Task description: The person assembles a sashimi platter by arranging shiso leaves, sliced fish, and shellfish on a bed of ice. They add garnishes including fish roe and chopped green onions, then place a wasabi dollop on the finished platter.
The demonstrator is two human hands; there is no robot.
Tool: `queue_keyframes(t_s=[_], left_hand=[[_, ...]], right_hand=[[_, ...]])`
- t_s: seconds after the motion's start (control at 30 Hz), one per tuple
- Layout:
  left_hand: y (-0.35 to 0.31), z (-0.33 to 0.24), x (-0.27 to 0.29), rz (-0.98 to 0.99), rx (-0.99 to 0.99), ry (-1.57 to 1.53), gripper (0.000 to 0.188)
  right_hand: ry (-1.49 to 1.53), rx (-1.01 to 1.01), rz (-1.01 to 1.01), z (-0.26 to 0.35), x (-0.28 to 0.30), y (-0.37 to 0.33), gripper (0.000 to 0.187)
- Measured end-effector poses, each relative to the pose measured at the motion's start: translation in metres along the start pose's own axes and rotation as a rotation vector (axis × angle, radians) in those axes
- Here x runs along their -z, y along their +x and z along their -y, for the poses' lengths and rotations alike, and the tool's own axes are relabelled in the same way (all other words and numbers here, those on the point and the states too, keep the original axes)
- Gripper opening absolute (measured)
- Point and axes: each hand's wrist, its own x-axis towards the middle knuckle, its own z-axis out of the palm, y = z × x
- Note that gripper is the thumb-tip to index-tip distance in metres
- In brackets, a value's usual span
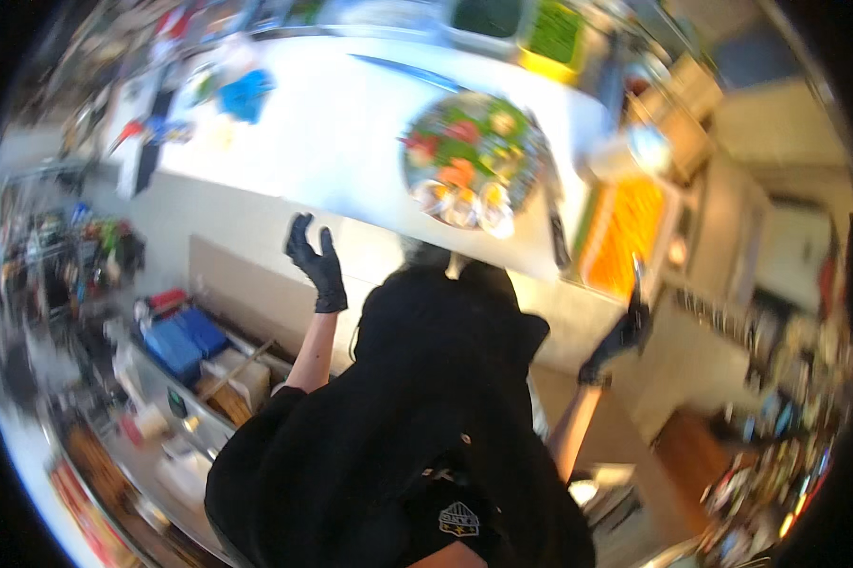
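What seems, through blur, a slim silvery tool is held in the right hand's closed fingers at the near end of bright orange shreds, while the left hand's fingers are spread.

The left hand, in a black glove, is lifted, with thumb and fingers parted and curved; its forearm is bare. The right hand, also gloved, stretches forward, its fingers too blurred to read.
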Motion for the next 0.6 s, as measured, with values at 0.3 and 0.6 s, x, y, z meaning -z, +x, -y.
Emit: queue_keyframes(t_s=[0.3, 0.6], left_hand=[[0.062, 0.090, 0.035, 0.004, -0.052, 0.204, 0.051], [0.346, 0.141, -0.032, -0.025, -0.124, 0.372, 0.062]], right_hand=[[0.162, -0.189, 0.105, 0.019, -0.003, 0.026, 0.045], [0.634, -0.383, 1.161, 0.310, -0.256, -0.043, 0.048]])
